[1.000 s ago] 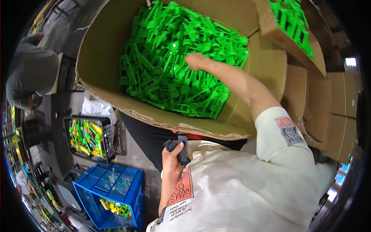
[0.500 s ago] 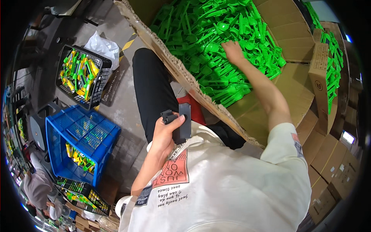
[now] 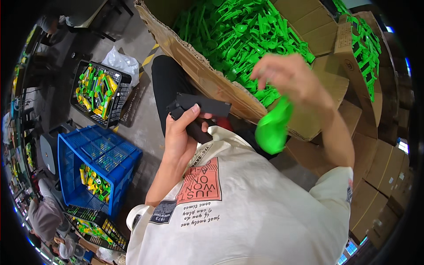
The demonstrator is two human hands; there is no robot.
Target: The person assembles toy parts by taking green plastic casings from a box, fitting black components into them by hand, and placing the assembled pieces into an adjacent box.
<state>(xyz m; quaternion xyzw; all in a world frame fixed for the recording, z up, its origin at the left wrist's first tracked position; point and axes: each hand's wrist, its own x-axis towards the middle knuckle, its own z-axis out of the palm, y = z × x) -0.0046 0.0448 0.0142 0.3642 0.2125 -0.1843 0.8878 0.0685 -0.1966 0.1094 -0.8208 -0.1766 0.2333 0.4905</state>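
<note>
Nearest, at the centre of the frame, the left hand (image 3: 179, 137) has its fingers wrapped around one black tool (image 3: 198, 114), an angular piece held just above the person's cream printed shirt (image 3: 234, 212). To the right of centre, the right hand (image 3: 289, 79) is raised with its fingers bent and drawn together on one green plastic part (image 3: 271, 128), which hangs blurred below the palm; its exact shape cannot be told.

Just behind both hands, filling the upper centre, stands one large open cardboard box (image 3: 207, 84) heaped with green plastic parts (image 3: 234, 35), too many to count. At the upper right, a second, smaller cardboard box (image 3: 346, 48) holds more of them.

At the lower left sits one blue crate (image 3: 99, 159) with a few yellow and green pieces inside. Two black wire baskets show: one at the upper left (image 3: 99, 95) full of yellow and green pieces, another at the lower left edge (image 3: 92, 227). Plain stacked cartons (image 3: 388, 185) line the right rim.
</note>
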